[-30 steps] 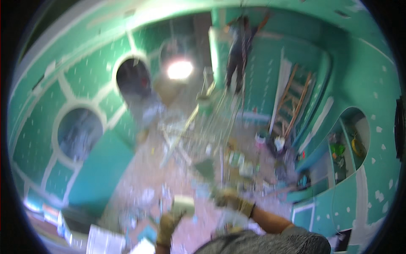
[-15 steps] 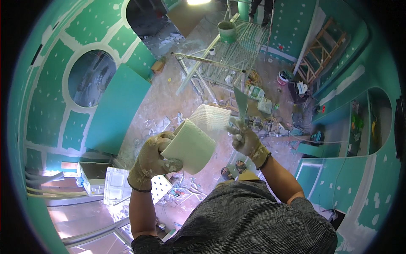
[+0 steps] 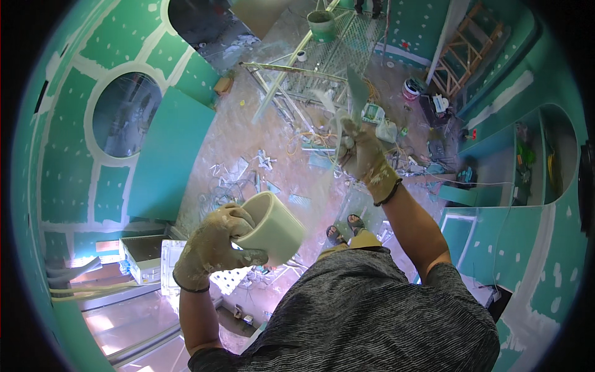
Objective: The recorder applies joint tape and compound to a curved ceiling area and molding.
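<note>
My gloved left hand [image 3: 214,245] is wrapped round the wall of a wide, pale roll of mesh tape [image 3: 279,232], its thumb outside and its fingers at the open core. Farther forward and to the right, my gloved right hand [image 3: 367,158] is closed on a putty knife, whose blade [image 3: 357,93] points up and away. A thin, whitish strip of mesh [image 3: 325,102], smeared by motion, hangs beside the same hand and appears pinched in its fingers. The strip looks apart from the roll. The knife's handle is mostly hidden in the glove.
A metal scaffold platform [image 3: 310,77] stands ahead, carrying a green bucket [image 3: 321,26]; another person's legs [image 3: 368,7] show behind. Cables and debris [image 3: 238,177] litter the floor. A green board [image 3: 170,155] leans on the left wall. A wooden ladder-like frame [image 3: 468,53] leans at right.
The mesh strip that stretched between the roll and my right hand now hangs at the right hand only. That hand rose slightly away; the roll moved down and left, its core tilting into view.
</note>
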The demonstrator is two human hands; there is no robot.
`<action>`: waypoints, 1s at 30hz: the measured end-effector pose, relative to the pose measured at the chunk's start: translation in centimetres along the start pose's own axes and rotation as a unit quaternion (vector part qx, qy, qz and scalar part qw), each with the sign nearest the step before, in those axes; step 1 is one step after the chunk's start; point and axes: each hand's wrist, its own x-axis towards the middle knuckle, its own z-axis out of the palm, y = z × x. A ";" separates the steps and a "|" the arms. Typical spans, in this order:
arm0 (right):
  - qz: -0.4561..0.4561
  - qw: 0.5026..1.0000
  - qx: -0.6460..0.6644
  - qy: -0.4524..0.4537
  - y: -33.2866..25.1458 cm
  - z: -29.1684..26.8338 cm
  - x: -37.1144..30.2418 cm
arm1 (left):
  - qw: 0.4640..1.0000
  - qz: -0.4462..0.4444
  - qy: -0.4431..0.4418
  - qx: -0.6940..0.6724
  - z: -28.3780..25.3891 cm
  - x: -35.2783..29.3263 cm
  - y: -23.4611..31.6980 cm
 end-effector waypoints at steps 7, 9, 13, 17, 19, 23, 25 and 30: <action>-0.148 0.968 -0.199 -0.043 -4.7 0.8 -2.0 | 0.993 -0.097 0.032 0.065 1.3 -1.4 -1.8; -0.157 0.963 -0.215 -0.052 -5.7 1.5 -3.5 | 0.991 -0.095 0.036 0.090 1.9 -2.3 -1.9; -0.164 0.933 -0.320 0.017 -8.3 0.6 -4.1 | 0.980 -0.081 0.048 0.177 2.0 -2.7 -2.5; -0.214 0.888 -0.407 0.018 -8.9 0.3 -4.8 | 0.966 -0.141 0.069 0.208 1.1 -2.1 -2.3; -0.213 0.875 -0.432 0.047 -8.9 1.2 -5.4 | 0.951 -0.100 0.109 0.270 0.7 -1.7 -2.4; -0.266 0.851 -0.452 -0.026 -9.4 3.0 -6.1 | 0.947 -0.058 0.191 0.250 0.4 -1.8 -2.8; -0.270 0.892 -0.346 0.108 -8.5 3.4 -6.9 | 0.900 -0.177 0.229 0.325 0.2 -2.2 -3.4; -0.260 0.885 -0.343 0.176 -6.9 6.4 -8.0 | 0.858 -0.108 0.279 0.418 -3.0 -3.3 -0.3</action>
